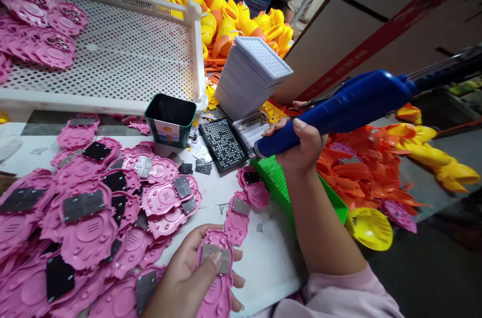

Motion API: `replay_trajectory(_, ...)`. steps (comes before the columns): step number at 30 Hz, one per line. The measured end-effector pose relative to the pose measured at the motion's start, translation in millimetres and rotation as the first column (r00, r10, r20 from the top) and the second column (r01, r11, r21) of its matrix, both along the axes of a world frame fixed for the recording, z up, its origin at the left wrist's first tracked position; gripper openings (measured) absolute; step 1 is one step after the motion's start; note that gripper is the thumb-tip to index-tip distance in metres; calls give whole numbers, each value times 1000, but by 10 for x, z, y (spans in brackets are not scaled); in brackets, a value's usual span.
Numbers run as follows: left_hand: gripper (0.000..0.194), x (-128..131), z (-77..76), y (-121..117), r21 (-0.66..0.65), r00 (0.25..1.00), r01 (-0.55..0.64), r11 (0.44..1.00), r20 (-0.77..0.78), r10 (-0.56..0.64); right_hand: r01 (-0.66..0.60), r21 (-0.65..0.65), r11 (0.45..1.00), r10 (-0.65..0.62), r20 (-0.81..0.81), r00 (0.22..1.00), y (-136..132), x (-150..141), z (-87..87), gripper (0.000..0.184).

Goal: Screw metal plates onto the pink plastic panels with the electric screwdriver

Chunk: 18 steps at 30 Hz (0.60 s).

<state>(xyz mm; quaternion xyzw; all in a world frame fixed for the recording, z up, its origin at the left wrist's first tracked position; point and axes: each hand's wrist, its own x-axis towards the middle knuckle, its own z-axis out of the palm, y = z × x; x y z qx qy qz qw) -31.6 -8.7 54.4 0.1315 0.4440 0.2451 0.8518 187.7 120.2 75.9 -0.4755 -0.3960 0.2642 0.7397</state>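
Observation:
My left hand (196,273) is closed around a pink plastic toy panel (216,290), its thumb on the grey metal plate (220,258) lying across the panel. A blue electric screwdriver (339,110) is gripped in my right hand (301,145), its tip end over the black tray of small screws (224,145). The bit itself cannot be made out. Two more pink panels (238,217) with plates lie just beyond my left hand. Left of it spreads a big heap of pink panels (88,232), many bearing grey or black plates.
A white mesh crate (199,57) stands at the back left, with pink panels inside. Beside it are a black-green bin (171,120), loose metal plates (203,165) and stacked white trays (250,72). A green basket (335,202) and orange parts (357,167) lie right.

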Motion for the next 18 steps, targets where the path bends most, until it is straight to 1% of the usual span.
replay_trajectory(3,59,19,10,-1,-1,1000,-2,1000,-26,2,2,6,1000,-2,-5,1000,-3,7,-10,22)
replay_trajectory(6,60,16,25,0,-11,999,16,1000,-43,-16,-6,5,1000,7,-16,1000,-10,10,-17,22)
replay_trajectory(9,59,10,35,-4,-16,998,17,1000,-56,-18,-14,2,1000,14,-18,1000,-15,3,-18,23)
replay_trajectory(14,54,21,34,-20,26,998,-15,1000,-58,16,-5,5,1000,5,-27,1000,-19,2,-23,25)
replay_trajectory(16,52,27,29,-23,36,997,-8,999,-70,11,-3,0,1000,3,-50,999,-30,22,2,26)
replay_trajectory(18,50,31,26,-27,57,996,-6,998,-84,11,-4,10,1000,4,-73,997,-59,44,71,26)
